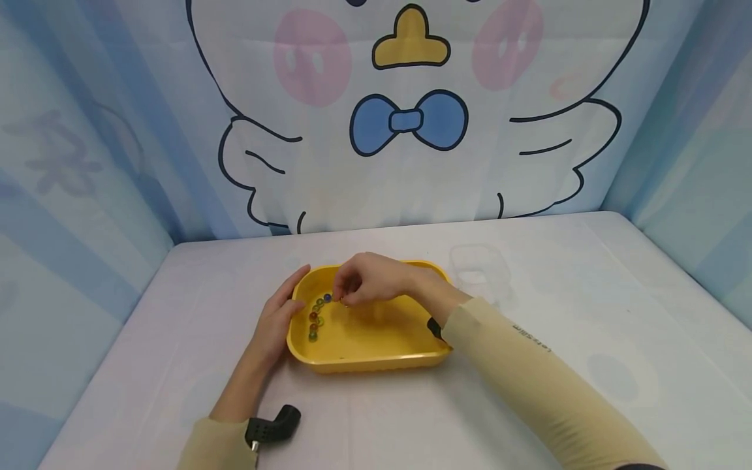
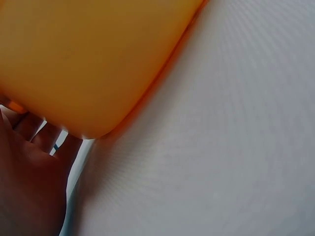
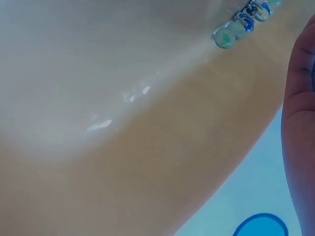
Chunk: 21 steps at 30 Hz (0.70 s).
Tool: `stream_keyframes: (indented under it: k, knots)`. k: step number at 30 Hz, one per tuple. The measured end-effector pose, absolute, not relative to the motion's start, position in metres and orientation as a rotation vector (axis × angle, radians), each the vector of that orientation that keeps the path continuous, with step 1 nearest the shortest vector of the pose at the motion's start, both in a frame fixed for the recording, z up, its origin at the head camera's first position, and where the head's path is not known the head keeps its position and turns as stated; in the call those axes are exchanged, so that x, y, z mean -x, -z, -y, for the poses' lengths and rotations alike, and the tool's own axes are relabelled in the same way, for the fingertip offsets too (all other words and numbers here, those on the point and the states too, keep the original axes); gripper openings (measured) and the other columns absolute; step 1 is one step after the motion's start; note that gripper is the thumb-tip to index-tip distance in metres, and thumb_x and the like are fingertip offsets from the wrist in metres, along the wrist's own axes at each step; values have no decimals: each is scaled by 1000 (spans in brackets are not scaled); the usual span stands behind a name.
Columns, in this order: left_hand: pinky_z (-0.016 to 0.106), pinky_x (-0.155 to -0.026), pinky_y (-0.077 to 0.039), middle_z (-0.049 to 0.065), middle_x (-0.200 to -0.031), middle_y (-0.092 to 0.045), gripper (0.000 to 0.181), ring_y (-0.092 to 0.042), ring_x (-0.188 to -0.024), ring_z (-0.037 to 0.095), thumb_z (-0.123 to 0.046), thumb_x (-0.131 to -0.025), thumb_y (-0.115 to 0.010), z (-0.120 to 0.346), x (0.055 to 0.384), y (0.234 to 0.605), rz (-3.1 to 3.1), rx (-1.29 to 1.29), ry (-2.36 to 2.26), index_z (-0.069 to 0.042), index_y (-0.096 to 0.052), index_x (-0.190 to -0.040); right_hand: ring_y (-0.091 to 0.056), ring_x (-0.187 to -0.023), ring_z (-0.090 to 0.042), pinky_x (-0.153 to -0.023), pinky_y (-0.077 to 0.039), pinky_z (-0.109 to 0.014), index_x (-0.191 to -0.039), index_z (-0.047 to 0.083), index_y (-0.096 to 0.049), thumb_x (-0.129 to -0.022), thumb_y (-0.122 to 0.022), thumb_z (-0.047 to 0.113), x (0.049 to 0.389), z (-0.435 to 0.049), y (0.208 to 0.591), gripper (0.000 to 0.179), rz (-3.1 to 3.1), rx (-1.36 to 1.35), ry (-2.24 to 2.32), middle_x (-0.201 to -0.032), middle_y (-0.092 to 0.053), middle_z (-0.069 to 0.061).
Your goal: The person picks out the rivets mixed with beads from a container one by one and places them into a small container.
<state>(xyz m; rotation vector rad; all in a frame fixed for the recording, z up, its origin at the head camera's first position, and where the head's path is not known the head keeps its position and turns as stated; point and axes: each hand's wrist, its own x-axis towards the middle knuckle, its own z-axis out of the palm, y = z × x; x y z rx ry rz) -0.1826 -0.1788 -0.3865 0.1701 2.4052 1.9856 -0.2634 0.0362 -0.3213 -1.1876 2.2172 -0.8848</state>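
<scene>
A yellow tray (image 1: 376,364) lies on the table, with a curved row of glass marbles (image 1: 313,316) along its left inner side. The left hand (image 1: 275,320) holds the tray's left wall, thumb over the rim and fingers along the outside; in the left wrist view its fingers reach up against the tray's outer wall (image 2: 88,73). Over the tray, the right hand (image 1: 376,279) has curled fingers, thumb and index pinching a small marble, mostly hidden, just right of the blue marble (image 1: 327,297). The right wrist view shows several marbles (image 3: 224,38) touching in line.
A clear plastic container (image 1: 480,266) stands on the white table (image 1: 529,391), behind and right of the tray. A printed cloth backdrop (image 1: 408,183) rises at the table's far edge, with cloth walls on both sides.
</scene>
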Motion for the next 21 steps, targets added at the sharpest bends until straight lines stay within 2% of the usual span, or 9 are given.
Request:
stream_keyframes:
  k: [5, 10, 13, 21]
  knots:
    - [44, -122, -14, 5, -164, -27, 62, -20, -151, 22, -4, -97, -36, 179, 182, 387, -2420, -179, -1978, -12, -35, -158, -61, -82, -16, -78, -55, -25, -102, -1, -71, -92, -69, 1, 262, -36, 313, 11, -2216, 1182, 920, -94, -70, -3]
    - [44, -122, -14, 5, -164, -27, 62, -20, -151, 22, -4, -96, -36, 179, 183, 387, -2422, -181, -1973, -12, -34, -158, -61, -80, -19, -73, -56, -26, -103, -1, -70, -92, -67, 1, 260, -37, 305, 12, -2224, 1165, 952, -96, -70, -11]
    - [44, -122, -14, 5, -164, -27, 62, -20, -151, 22, -4, -96, -36, 179, 183, 388, -2421, -178, -1977, -12, -34, -158, -61, -82, -20, -75, -56, -27, -104, 0, -71, -93, -67, 2, 260, -39, 301, 12, -2234, 1161, 969, -99, -70, -15]
    - [44, -122, -14, 3, -164, -27, 63, -21, -150, 22, -4, -96, -38, 178, 182, 388, -2425, -169, -1975, -13, -34, -158, -62, -88, -21, -84, -55, -27, -102, 7, -73, -94, -67, 4, 261, -48, 288, 10, -2279, 1179, 991, -102, -70, -12]
